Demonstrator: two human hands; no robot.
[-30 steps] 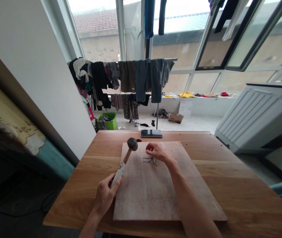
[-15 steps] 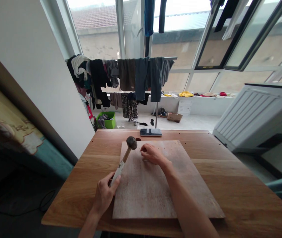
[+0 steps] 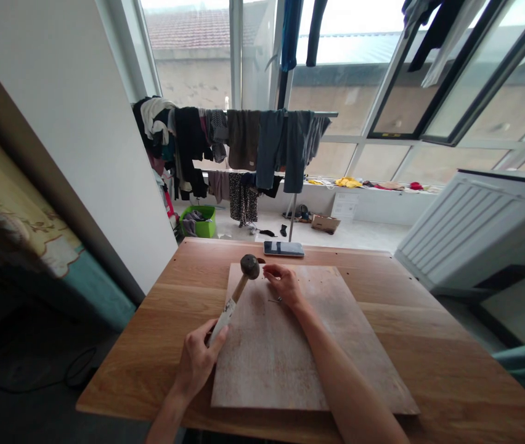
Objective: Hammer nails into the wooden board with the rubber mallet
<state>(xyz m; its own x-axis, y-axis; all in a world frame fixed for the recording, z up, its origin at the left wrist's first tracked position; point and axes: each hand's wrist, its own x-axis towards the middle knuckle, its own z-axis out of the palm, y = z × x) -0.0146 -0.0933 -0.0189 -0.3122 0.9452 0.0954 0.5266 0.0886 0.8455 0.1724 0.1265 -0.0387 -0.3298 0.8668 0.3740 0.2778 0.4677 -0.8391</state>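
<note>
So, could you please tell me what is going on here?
The person's left hand grips a mallet by its handle, the dark head near the far edge of a board on the table. The right hand is bent over the board near that head; whether it pinches anything is too small to tell. Thin metal hardware lies beside that hand, and a phone beyond the board.

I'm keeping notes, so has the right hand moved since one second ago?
Yes: the right hand has shifted toward the board's far left corner.
</note>
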